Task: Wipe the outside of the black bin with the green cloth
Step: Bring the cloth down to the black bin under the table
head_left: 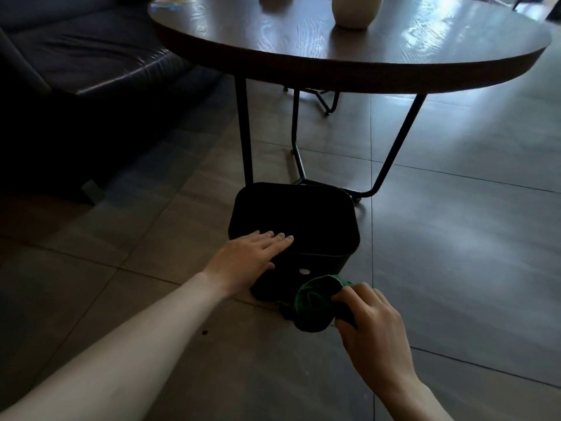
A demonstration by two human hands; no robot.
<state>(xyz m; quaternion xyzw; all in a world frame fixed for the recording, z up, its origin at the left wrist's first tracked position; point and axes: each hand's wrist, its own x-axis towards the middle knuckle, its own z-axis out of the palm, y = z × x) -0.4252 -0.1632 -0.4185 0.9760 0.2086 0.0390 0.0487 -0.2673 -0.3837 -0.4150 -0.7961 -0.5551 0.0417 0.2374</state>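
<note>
The black bin (306, 217) stands upright on the tiled floor in front of a table leg, its open top facing up and a small pale spot on its near wall. My left hand (252, 258) lies flat on the bin's near-left rim, fingers together and reaching over the opening. My right hand (368, 323) is closed around the bunched green cloth (315, 305), which sits against the lower part of the bin's near wall, close to the floor.
A round dark wooden table (349, 56) on thin black metal legs (244, 129) stands just behind the bin, with a pale vase (355, 9) on top. A dark sofa (76, 65) fills the left. Grey floor tiles (455, 223) spread to the right.
</note>
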